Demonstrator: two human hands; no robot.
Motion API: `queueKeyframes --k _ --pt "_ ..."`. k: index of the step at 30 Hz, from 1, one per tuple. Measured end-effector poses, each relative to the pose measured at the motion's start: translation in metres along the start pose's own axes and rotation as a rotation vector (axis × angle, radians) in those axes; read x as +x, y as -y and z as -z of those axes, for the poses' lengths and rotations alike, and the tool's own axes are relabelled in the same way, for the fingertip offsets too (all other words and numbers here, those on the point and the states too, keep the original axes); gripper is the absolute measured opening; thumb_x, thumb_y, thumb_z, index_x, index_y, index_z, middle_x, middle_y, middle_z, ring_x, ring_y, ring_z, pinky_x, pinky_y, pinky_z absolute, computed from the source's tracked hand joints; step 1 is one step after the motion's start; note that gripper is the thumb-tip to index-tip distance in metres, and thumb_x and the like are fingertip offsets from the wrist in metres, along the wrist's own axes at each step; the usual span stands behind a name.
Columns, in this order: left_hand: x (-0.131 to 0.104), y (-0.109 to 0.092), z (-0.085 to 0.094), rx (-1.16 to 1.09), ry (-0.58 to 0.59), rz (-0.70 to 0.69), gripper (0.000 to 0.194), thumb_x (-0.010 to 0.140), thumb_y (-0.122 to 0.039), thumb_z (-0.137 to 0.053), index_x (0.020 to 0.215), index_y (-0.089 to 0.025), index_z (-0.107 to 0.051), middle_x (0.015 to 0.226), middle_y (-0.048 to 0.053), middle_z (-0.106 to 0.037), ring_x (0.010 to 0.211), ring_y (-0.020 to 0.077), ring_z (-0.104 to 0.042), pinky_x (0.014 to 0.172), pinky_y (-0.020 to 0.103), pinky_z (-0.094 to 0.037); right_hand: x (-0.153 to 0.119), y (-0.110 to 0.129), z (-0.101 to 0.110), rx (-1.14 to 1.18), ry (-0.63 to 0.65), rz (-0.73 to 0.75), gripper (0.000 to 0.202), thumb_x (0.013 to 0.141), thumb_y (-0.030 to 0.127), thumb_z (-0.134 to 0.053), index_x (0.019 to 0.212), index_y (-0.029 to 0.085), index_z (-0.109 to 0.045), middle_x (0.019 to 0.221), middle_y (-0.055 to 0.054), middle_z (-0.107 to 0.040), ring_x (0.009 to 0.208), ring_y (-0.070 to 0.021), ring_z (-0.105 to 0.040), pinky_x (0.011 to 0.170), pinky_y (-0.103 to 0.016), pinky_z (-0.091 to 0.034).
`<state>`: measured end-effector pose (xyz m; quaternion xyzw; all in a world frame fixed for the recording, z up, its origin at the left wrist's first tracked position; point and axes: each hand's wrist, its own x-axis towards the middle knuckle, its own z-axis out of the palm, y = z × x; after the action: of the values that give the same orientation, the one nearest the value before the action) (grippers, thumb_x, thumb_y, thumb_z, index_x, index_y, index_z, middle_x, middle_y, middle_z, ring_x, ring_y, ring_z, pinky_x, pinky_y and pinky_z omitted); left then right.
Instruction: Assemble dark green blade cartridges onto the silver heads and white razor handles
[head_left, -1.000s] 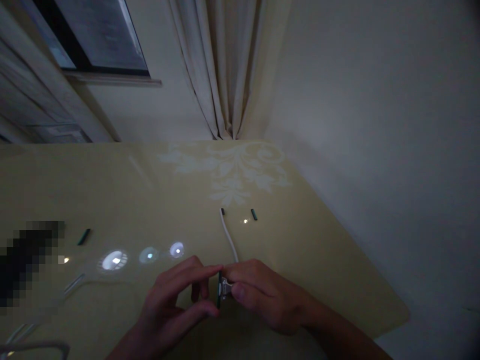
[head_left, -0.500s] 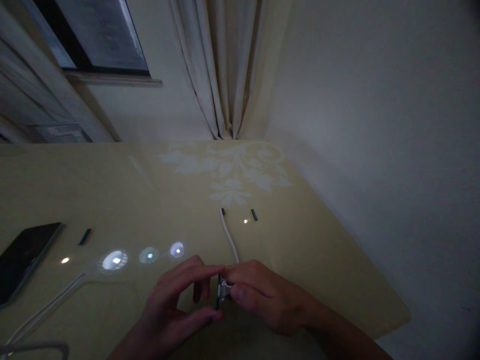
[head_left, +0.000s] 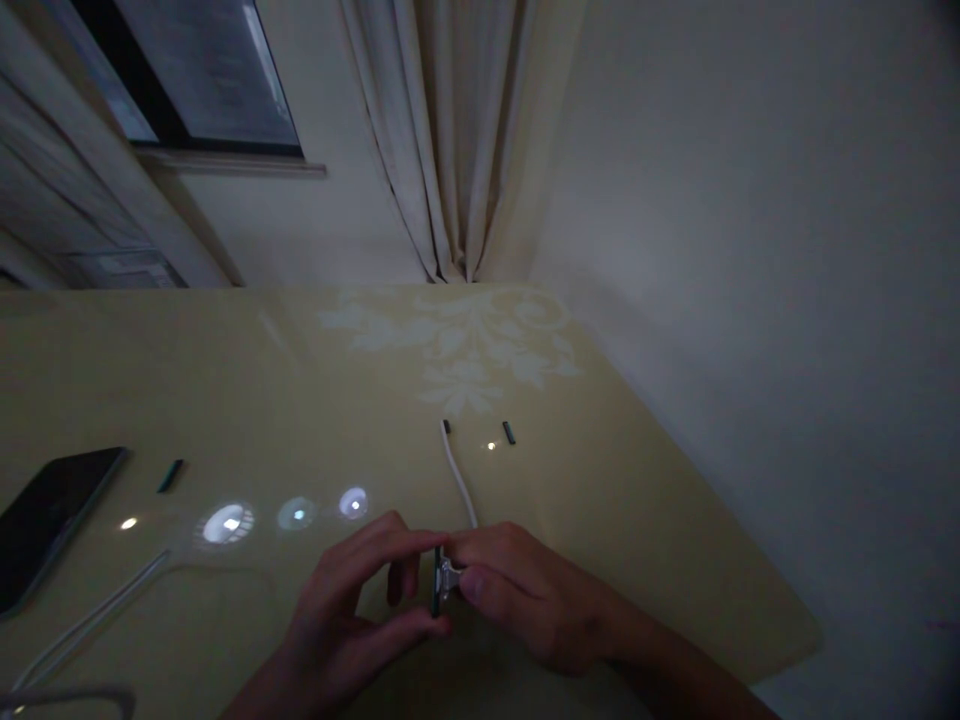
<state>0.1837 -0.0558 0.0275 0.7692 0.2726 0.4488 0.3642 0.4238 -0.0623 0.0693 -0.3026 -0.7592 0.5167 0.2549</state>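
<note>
My left hand [head_left: 352, 600] pinches a thin dark strip [head_left: 436, 582] upright by its two ends, between index finger and thumb. From the right, my right hand [head_left: 525, 600] grips a small shiny, clear-looking piece [head_left: 450, 578] between thumb and curled fingers. That piece meets the strip's right face; whether the two are joined I cannot tell. Beyond my right hand lies a slim white stick or cord [head_left: 460, 480] with a black tip, its near end hidden behind the hand. A short dark piece [head_left: 508, 433] rests to its right.
On the glossy cream table [head_left: 315, 400], a dark flat device like a tablet or phone [head_left: 56, 515] lies at far left, with another short dark piece [head_left: 170, 476] beside it. A white cable [head_left: 97, 615] runs along the lower left. A wall [head_left: 787, 350] borders the right side.
Both hands keep almost the same pose around the strip and the shiny piece. The whole view has shifted very slightly.
</note>
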Motion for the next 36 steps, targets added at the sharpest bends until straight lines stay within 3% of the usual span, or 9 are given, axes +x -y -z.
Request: queueKeyframes --k 8,17,22,27,31,36 --pt "-0.001 0.0 0.002 -0.068 -0.016 0.051 0.044 0.093 -0.046 -0.082 0.133 -0.03 -0.071 0.075 -0.004 -0.062 0.066 0.0139 -0.059 0.067 0.028 -0.049 -0.002 -0.001 0.0 0.017 0.013 0.008 0.058 0.114 0.06 -0.028 0.103 0.019 -0.067 0.092 -0.003 -0.063 0.083 -0.0186 -0.054 0.082 -0.033 -0.045" --pt "-0.002 -0.002 0.0 -0.154 -0.06 0.148 0.04 0.093 -0.044 -0.083 0.131 -0.033 -0.075 0.075 -0.003 -0.064 0.071 0.0157 -0.064 0.072 0.028 -0.05 -0.002 0.001 0.0 0.123 -0.007 -0.016 0.05 0.114 0.059 -0.028 0.089 0.022 -0.049 0.085 0.0 -0.049 0.078 -0.0167 -0.046 0.076 -0.031 -0.039" --pt "0.0 -0.001 0.003 -0.239 -0.073 0.239 0.041 0.092 -0.04 -0.085 0.132 -0.033 -0.077 0.076 -0.002 -0.066 0.074 0.0154 -0.068 0.076 0.027 -0.054 0.0 0.003 0.003 0.186 -0.033 -0.032 0.05 0.116 0.055 -0.034 0.091 0.019 -0.058 0.088 -0.001 -0.053 0.082 -0.0158 -0.05 0.079 -0.03 -0.041" --pt "0.005 0.001 0.007 -0.305 -0.106 0.326 0.037 0.089 -0.041 -0.087 0.124 -0.029 -0.083 0.075 -0.001 -0.068 0.074 0.0166 -0.069 0.079 0.029 -0.056 -0.001 -0.003 0.0 0.422 -0.028 -0.148 0.054 0.111 0.062 -0.047 0.093 0.016 -0.066 0.076 0.002 -0.052 0.062 -0.0095 -0.047 0.057 -0.021 -0.038" --pt "0.009 0.001 0.005 -0.372 -0.098 0.33 0.038 0.086 -0.043 -0.089 0.121 -0.029 -0.085 0.073 0.0 -0.068 0.074 0.0178 -0.069 0.075 0.029 -0.057 -0.001 -0.006 -0.004 0.61 0.005 -0.171 0.053 0.11 0.062 -0.053 0.103 0.014 -0.074 0.069 0.005 -0.051 0.05 -0.0059 -0.041 0.046 -0.018 -0.032" --pt "0.011 0.002 0.002 -0.442 -0.11 0.294 0.038 0.084 -0.046 -0.091 0.119 -0.029 -0.085 0.069 -0.002 -0.063 0.07 0.0153 -0.065 0.071 0.027 -0.054 -0.001 -0.005 -0.008 0.692 0.002 -0.19 0.053 0.107 0.064 -0.059 0.103 0.013 -0.076 0.07 0.006 -0.047 0.053 -0.0059 -0.039 0.046 -0.017 -0.033"
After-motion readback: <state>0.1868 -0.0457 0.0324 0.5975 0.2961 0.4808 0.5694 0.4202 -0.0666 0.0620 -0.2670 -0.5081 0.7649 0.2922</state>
